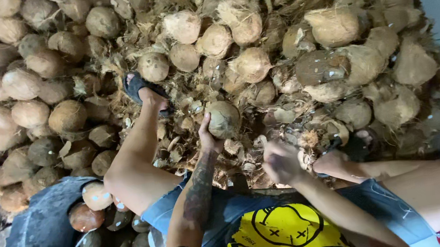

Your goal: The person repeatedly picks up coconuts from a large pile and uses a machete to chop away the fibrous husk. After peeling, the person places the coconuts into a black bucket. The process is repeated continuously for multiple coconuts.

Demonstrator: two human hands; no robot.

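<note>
Gripping a husked coconut (223, 119) with fingers curled round its near side, the left hand (208, 137) holds it just above the heap of husk scraps (183, 108) between the person's feet. The right hand (281, 162) is closed into a loose fist low beside the right knee; whether it holds a tool or a husk piece cannot be told. Risk: the round shell may slip from a one-handed grip and roll into the pile of coconuts (336, 48), or drop onto the sandalled foot (142, 88). The black tub (34, 244) of peeled nuts is cut off at the frame edge, and the right foot is largely hidden.
</note>
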